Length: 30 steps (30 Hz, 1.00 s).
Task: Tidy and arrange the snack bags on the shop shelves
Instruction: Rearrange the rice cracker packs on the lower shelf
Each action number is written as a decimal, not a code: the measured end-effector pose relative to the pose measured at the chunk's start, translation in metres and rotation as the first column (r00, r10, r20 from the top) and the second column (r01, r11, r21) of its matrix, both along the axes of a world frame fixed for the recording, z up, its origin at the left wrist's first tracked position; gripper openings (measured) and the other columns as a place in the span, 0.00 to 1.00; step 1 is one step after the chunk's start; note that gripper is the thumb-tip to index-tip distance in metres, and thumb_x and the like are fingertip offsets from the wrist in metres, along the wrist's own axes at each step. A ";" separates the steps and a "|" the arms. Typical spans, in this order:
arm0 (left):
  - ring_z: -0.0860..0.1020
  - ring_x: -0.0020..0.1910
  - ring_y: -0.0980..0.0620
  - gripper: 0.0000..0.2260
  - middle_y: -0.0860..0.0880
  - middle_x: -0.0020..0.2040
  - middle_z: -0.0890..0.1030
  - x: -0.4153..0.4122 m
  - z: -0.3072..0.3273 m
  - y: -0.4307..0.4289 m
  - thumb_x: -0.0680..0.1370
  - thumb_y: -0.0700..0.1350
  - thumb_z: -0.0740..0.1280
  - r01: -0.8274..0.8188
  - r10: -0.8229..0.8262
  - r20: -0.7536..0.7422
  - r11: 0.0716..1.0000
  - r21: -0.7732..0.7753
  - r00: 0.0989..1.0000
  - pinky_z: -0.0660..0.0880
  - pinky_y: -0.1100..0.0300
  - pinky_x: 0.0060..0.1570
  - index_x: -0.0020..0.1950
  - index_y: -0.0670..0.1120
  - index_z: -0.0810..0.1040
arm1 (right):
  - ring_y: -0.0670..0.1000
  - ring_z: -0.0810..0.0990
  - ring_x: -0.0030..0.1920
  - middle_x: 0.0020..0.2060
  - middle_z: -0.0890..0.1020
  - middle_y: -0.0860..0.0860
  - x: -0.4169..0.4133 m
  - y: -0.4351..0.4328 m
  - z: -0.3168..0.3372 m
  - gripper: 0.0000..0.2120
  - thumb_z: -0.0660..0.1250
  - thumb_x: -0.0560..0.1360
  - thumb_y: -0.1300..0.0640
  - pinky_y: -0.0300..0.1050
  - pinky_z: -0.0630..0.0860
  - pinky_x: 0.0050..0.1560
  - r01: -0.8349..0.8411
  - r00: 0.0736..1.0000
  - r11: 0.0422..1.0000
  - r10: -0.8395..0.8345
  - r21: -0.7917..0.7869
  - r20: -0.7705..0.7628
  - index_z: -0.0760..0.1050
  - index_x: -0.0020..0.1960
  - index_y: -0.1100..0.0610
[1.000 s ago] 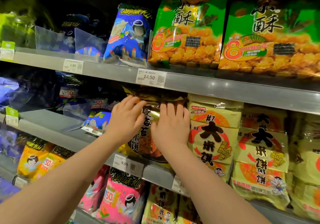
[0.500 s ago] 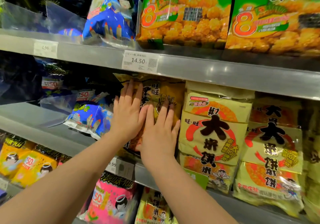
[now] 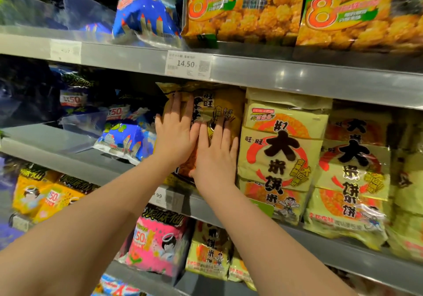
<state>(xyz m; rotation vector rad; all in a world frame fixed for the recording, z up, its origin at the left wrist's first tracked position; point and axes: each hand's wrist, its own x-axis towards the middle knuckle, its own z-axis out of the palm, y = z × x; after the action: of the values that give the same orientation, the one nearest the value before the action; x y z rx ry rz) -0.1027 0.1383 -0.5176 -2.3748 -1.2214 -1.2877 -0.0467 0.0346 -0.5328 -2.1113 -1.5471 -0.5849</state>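
A dark gold snack bag [image 3: 225, 103] stands upright on the middle shelf [image 3: 68, 158], just under the upper shelf's edge. My left hand [image 3: 175, 138] lies flat on its left half, fingers spread and pointing up. My right hand [image 3: 216, 158] presses flat on its lower right part, thumb touching the left hand. Neither hand grips the bag; most of its front is hidden behind them. Pale yellow rice cracker bags [image 3: 281, 154] stand right beside it, touching its right edge.
A blue bag [image 3: 123, 140] lies tipped over on the middle shelf to the left, near a clear divider [image 3: 82, 122]. Green and orange bags [image 3: 242, 9] and a blue bag [image 3: 146, 9] fill the upper shelf. Pink [image 3: 155, 243] and yellow bags [image 3: 41, 195] sit below.
Both hands have slid upward on the gold bag and closed together until they touch. The bag now stands straighter against the yellow bags.
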 end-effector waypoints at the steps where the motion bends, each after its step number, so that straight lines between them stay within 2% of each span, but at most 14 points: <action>1: 0.61 0.70 0.40 0.31 0.39 0.74 0.59 -0.003 0.000 -0.007 0.75 0.59 0.42 0.005 -0.005 -0.017 1.000 -0.012 1.000 0.58 0.37 0.66 0.75 0.48 0.58 | 0.58 0.41 0.76 0.76 0.43 0.58 -0.002 -0.005 -0.003 0.45 0.69 0.74 0.52 0.55 0.39 0.72 -0.004 1.000 1.000 0.004 0.007 0.008 0.39 0.76 0.54; 3: 0.63 0.68 0.41 0.31 0.40 0.72 0.61 -0.010 -0.005 -0.024 0.75 0.59 0.41 0.029 -0.031 -0.053 0.999 -0.037 0.998 0.56 0.37 0.67 0.74 0.48 0.60 | 0.55 0.37 0.76 0.76 0.39 0.56 -0.008 -0.019 -0.005 0.43 0.66 0.76 0.52 0.52 0.35 0.71 -0.028 0.999 0.999 0.028 0.018 -0.020 0.38 0.76 0.55; 5: 0.60 0.72 0.43 0.29 0.42 0.74 0.59 -0.017 -0.013 -0.042 0.76 0.59 0.43 0.082 -0.085 -0.040 0.994 -0.071 0.996 0.56 0.38 0.68 0.75 0.50 0.57 | 0.54 0.38 0.76 0.76 0.40 0.54 -0.015 -0.034 -0.003 0.39 0.63 0.77 0.55 0.49 0.36 0.72 -0.084 0.991 0.996 0.086 0.025 -0.106 0.40 0.77 0.55; 7: 0.56 0.75 0.47 0.28 0.46 0.76 0.57 -0.026 -0.022 -0.061 0.76 0.58 0.45 0.140 -0.132 0.062 0.981 -0.137 0.989 0.55 0.39 0.70 0.76 0.52 0.55 | 0.53 0.44 0.76 0.77 0.46 0.54 -0.022 -0.052 -0.003 0.34 0.60 0.78 0.58 0.47 0.44 0.74 -0.169 0.961 0.985 0.170 0.023 -0.219 0.45 0.77 0.55; 8: 0.57 0.75 0.48 0.27 0.47 0.76 0.59 -0.032 -0.027 -0.072 0.77 0.57 0.47 0.168 -0.147 0.132 0.972 -0.163 0.980 0.56 0.40 0.70 0.76 0.53 0.55 | 0.53 0.48 0.76 0.77 0.49 0.53 -0.026 -0.063 -0.005 0.32 0.60 0.77 0.59 0.47 0.48 0.74 -0.206 0.940 0.978 0.203 0.019 -0.273 0.48 0.77 0.54; 11: 0.71 0.65 0.46 0.26 0.45 0.65 0.74 -0.047 -0.051 -0.109 0.77 0.56 0.50 0.218 -0.169 0.245 0.957 -0.190 0.955 0.67 0.43 0.62 0.74 0.50 0.60 | 0.54 0.55 0.74 0.75 0.57 0.51 -0.035 -0.099 -0.028 0.27 0.60 0.77 0.59 0.49 0.57 0.72 -0.243 0.872 0.970 0.228 0.021 -0.432 0.58 0.74 0.51; 13: 0.75 0.57 0.44 0.26 0.44 0.58 0.78 -0.051 -0.070 -0.139 0.77 0.55 0.52 0.238 -0.185 0.244 0.948 -0.211 0.952 0.71 0.46 0.54 0.74 0.49 0.62 | 0.53 0.60 0.72 0.72 0.63 0.50 -0.039 -0.122 -0.052 0.25 0.61 0.77 0.58 0.49 0.61 0.71 -0.236 0.840 0.972 0.210 0.012 -0.501 0.61 0.73 0.51; 15: 0.76 0.52 0.42 0.24 0.42 0.55 0.79 -0.050 -0.089 -0.169 0.78 0.52 0.54 0.256 -0.193 0.248 0.932 -0.257 0.950 0.71 0.49 0.49 0.74 0.48 0.62 | 0.51 0.62 0.71 0.71 0.65 0.48 -0.038 -0.143 -0.075 0.24 0.60 0.77 0.57 0.48 0.64 0.70 -0.211 0.805 0.977 0.165 -0.015 -0.569 0.61 0.73 0.51; 19: 0.74 0.63 0.47 0.22 0.46 0.68 0.73 -0.041 -0.125 -0.220 0.80 0.48 0.57 0.284 -0.172 0.310 0.887 -0.365 0.935 0.69 0.57 0.56 0.75 0.48 0.60 | 0.49 0.65 0.70 0.70 0.66 0.47 -0.030 -0.186 -0.107 0.23 0.58 0.79 0.53 0.46 0.66 0.67 -0.165 0.735 0.985 0.091 -0.046 -0.672 0.60 0.73 0.49; 23: 0.71 0.65 0.47 0.23 0.46 0.70 0.70 -0.033 -0.158 -0.261 0.80 0.52 0.56 0.300 -0.117 0.382 0.833 -0.465 0.917 0.69 0.55 0.58 0.75 0.53 0.59 | 0.49 0.69 0.67 0.69 0.69 0.47 -0.017 -0.215 -0.126 0.22 0.58 0.79 0.48 0.44 0.68 0.63 -0.118 0.697 0.993 0.073 -0.013 -0.713 0.61 0.72 0.49; 25: 0.71 0.66 0.47 0.22 0.47 0.70 0.70 -0.030 -0.174 -0.277 0.81 0.52 0.56 0.304 -0.073 0.417 0.797 -0.522 0.906 0.69 0.54 0.59 0.75 0.54 0.59 | 0.49 0.71 0.66 0.68 0.71 0.47 -0.011 -0.229 -0.139 0.22 0.57 0.79 0.46 0.44 0.68 0.61 -0.112 0.661 0.994 0.071 -0.005 -0.747 0.63 0.71 0.50; 28: 0.75 0.59 0.45 0.23 0.46 0.65 0.74 -0.025 -0.197 -0.293 0.81 0.50 0.55 0.265 -0.006 0.384 0.734 -0.625 0.923 0.70 0.56 0.48 0.76 0.53 0.56 | 0.49 0.74 0.62 0.65 0.73 0.46 0.000 -0.243 -0.160 0.22 0.56 0.79 0.44 0.44 0.70 0.55 -0.122 0.547 0.992 0.049 -0.021 -0.836 0.63 0.71 0.48; 30: 0.76 0.57 0.45 0.23 0.46 0.65 0.74 -0.020 -0.214 -0.294 0.81 0.50 0.55 0.245 0.012 0.348 0.686 -0.686 0.938 0.67 0.59 0.44 0.76 0.51 0.54 | 0.49 0.76 0.56 0.63 0.75 0.48 0.009 -0.244 -0.177 0.21 0.54 0.80 0.44 0.43 0.71 0.49 -0.116 0.514 0.992 0.012 -0.056 -0.858 0.63 0.71 0.49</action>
<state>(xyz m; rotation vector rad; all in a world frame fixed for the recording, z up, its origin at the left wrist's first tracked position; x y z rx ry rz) -0.1229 -0.1554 -0.7315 -2.8645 -2.0285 -1.4805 -0.0372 -0.2095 -0.7096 -1.8901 -1.0309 0.5729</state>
